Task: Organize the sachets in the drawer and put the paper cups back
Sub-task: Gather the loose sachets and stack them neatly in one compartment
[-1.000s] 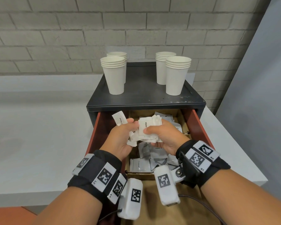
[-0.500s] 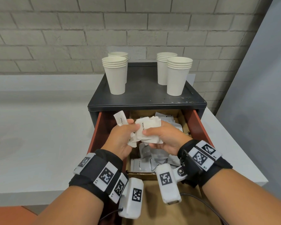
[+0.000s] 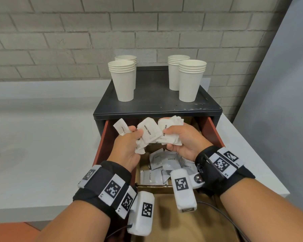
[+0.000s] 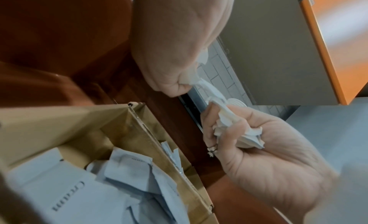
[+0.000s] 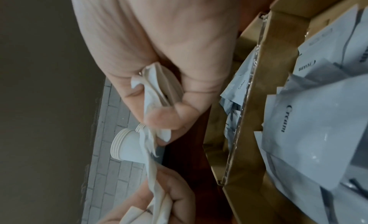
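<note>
Both hands (image 3: 128, 145) (image 3: 184, 142) higher now; four cup stacks (image 3: 123, 81).

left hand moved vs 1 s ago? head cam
Barely. The left hand stays by the drawer's left wall below the cabinet edge, gripping white sugar sachets.

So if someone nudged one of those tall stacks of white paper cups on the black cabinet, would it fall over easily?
Probably. The front left stack of white paper cups stands tall on a narrow base, so it looks apt to tip. Being thin paper, it is likely light and might slide on the black cabinet top.
</note>
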A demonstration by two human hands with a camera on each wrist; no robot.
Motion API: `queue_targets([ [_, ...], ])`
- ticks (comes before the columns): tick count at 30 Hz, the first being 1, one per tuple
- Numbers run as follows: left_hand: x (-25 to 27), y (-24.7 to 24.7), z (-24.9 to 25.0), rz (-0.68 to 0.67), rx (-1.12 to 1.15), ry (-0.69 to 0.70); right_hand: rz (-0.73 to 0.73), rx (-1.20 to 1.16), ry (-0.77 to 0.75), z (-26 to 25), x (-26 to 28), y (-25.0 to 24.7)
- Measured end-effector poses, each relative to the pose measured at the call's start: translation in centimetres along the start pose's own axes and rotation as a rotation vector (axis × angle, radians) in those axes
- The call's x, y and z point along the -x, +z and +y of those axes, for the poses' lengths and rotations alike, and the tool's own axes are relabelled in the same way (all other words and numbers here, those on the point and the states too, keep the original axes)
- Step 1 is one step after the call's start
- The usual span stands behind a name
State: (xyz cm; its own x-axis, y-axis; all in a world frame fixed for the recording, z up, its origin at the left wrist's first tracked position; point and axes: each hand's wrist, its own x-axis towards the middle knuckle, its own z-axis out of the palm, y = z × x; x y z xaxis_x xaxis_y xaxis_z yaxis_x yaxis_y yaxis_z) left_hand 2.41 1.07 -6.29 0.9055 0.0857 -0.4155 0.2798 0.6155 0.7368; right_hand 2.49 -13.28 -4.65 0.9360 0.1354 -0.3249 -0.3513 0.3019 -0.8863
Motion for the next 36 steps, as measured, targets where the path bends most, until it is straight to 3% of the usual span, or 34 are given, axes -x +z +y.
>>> queue_targets([
  [4,0.4,0.1,0.0,-0.061,0.067,-0.039,0.001,-0.034,-0.001,0.0,0.0,-0.1],
  [10,0.6,0.1,-0.2,-0.099,-0.019,-0.049,-0.017,-0.06,0.039,-0.1,0.3,-0.2],
  [18,0.9,0.1,-0.5,-0.208,-0.192,-0.004,-0.182,0.362,0.031,1.1,0.3,0.3],
  [26,0.7,0.1,0.1,-0.196,-0.171,-0.197,0.095,0.307,-0.098,0.6,-0.6,-0.1],
  [36,0.9,0.3,-0.1,-0.224,-0.347,-0.279,0.111,0.301,-0.073,0.4,-0.8,-0.3],
])
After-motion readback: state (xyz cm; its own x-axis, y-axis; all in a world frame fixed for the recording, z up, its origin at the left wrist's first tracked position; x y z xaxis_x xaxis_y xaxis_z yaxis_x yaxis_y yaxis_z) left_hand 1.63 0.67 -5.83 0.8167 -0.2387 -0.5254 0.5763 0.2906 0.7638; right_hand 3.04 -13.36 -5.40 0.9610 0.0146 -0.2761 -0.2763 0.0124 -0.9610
